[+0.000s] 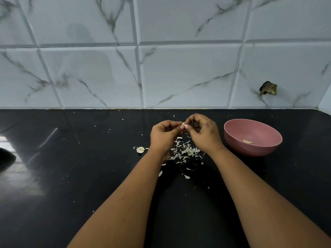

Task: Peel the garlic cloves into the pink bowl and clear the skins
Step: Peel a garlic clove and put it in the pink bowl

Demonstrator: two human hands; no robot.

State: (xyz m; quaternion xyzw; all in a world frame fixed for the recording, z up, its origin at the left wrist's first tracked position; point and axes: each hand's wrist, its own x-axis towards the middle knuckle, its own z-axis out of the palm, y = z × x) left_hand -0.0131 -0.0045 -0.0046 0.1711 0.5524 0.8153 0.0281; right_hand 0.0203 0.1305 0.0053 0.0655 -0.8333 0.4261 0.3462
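Observation:
Both hands meet above the black counter. My left hand (163, 134) pinches a small pale garlic clove (183, 123) at its fingertips, and my right hand (204, 133) pinches the same clove from the other side. Under the hands lies a pile of papery white garlic skins (186, 151). A pink bowl (232, 129) stands to the right of my right hand, with one peeled clove (247, 141) inside it. A garlic root stub (140, 150) lies on the counter left of my left wrist.
Small skin flakes are scattered over the black counter (89, 167) around the pile and toward me. A grey marbled tile wall (161, 68) rises behind, with a broken hole (268, 88) at the right. A dark object (6, 158) sits at the far left edge.

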